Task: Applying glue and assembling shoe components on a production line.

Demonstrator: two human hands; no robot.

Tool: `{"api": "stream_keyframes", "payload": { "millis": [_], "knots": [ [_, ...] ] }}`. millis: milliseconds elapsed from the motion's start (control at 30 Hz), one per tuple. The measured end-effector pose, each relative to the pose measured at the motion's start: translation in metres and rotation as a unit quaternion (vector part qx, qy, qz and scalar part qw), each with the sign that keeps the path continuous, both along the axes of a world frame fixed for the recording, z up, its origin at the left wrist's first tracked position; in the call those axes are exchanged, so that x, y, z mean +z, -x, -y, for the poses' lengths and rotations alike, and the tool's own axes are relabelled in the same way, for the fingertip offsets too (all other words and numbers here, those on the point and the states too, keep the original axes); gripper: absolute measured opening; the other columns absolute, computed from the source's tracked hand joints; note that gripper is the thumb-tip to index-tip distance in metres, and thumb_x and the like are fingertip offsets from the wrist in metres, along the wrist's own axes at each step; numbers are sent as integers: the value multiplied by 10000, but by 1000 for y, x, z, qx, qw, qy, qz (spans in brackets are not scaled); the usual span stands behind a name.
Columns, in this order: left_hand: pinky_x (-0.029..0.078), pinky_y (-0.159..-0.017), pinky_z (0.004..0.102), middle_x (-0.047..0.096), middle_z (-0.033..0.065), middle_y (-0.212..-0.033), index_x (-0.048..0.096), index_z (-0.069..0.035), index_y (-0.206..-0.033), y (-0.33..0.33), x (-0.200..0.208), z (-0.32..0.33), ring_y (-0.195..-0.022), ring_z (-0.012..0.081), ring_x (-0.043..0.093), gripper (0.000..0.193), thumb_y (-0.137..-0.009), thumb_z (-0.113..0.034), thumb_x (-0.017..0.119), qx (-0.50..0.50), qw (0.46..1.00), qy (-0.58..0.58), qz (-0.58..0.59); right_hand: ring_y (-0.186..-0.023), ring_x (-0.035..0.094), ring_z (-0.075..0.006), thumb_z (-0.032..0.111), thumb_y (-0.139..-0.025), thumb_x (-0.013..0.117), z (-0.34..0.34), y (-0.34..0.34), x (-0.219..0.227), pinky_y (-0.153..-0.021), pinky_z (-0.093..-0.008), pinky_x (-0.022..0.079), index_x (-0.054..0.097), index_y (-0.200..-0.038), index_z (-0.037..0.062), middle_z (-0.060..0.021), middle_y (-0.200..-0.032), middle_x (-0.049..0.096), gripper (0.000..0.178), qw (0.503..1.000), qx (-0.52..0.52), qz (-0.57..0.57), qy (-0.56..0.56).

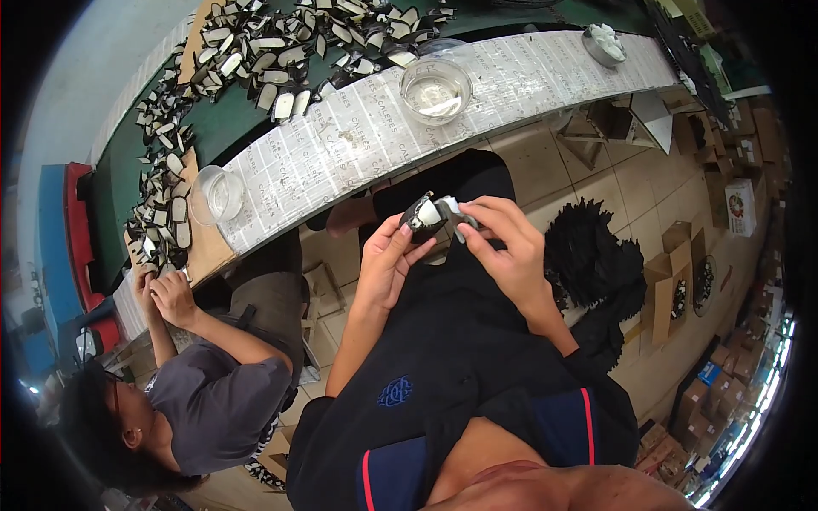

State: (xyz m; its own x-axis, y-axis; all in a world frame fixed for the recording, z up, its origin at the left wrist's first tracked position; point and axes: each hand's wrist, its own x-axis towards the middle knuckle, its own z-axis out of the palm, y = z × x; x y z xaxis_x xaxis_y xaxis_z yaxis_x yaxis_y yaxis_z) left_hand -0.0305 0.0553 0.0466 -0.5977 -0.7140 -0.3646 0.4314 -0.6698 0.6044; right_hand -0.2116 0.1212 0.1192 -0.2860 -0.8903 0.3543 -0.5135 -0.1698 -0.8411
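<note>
My left hand [385,268] grips a small dark curved piece with a white inner face [423,215] in front of my chest. Between the thumb and fingers of my right hand [513,249] is a crumpled grey-white cloth [457,218], touching or close beside the right edge of that piece. Both hands are raised above my lap, short of the table edge. Many similar black pieces with pale insides [273,77] lie heaped on the green belt [194,115] beyond.
A paper-covered ledge [341,162] runs along the belt. On it stand a clear bowl [465,95], a clear dish [216,196] and a tub of white wads [605,49]. A co-worker [213,375] handles pieces at left. Black strips [592,255] and cartons [669,289] lie at right.
</note>
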Motion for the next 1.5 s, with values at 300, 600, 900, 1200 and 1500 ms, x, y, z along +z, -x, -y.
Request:
{"api": "stream_keyframes", "payload": {
  "millis": [300, 600, 900, 1200, 1500],
  "knots": [
    [532, -992, 382, 642, 88, -1160, 565, 2, -1200, 1, -2, 0, -1065, 169, 641, 249, -1007, -156, 556, 8, 1000, -11, 2, -812, 676, -195, 15, -829, 738, -2, -12, -14, -646, -279, 596, 669, -1119, -3, -132, -1083, 612, 299, 999, 42, -6, -12],
    [534, -986, 377, 646, 74, -1152, 572, 1, -1194, 1, -2, -1, -1057, 156, 643, 247, -1010, -163, 553, 20, 1000, -14, 2, -814, 661, -185, -36, -816, 730, -4, -3, -16, -655, -262, 588, 682, -1088, -20, -127, -1066, 622, 276, 995, 7, -103, 10],
    [535, -981, 370, 639, 67, -1164, 563, 2, -1222, -1, -4, -1, -1067, 150, 633, 281, -1015, -187, 548, 4, 1000, -21, 10, -790, 652, -195, -27, -811, 740, -4, 14, -5, -637, -276, 560, 679, -1082, -9, -125, -1039, 633, 279, 992, -81, -95, 17],
    [546, -965, 371, 597, 101, -1249, 428, -17, -1387, -4, -4, -4, -1146, 213, 612, 530, -947, -206, 658, -15, 992, -18, -127, -877, 670, -272, -49, -753, 763, -15, 3, 22, -743, -324, 566, 698, -1064, -8, -166, -1047, 659, 321, 986, -25, -116, 119],
    [536, -937, 351, 610, 82, -1199, 453, -26, -1366, 1, 0, -4, -1102, 191, 623, 510, -943, -210, 669, -16, 995, 35, -94, -828, 669, -271, -9, -729, 787, -9, -15, 14, -676, -333, 557, 696, -1096, 18, -167, -1117, 633, 380, 972, 89, -191, 106]
  ]
}}
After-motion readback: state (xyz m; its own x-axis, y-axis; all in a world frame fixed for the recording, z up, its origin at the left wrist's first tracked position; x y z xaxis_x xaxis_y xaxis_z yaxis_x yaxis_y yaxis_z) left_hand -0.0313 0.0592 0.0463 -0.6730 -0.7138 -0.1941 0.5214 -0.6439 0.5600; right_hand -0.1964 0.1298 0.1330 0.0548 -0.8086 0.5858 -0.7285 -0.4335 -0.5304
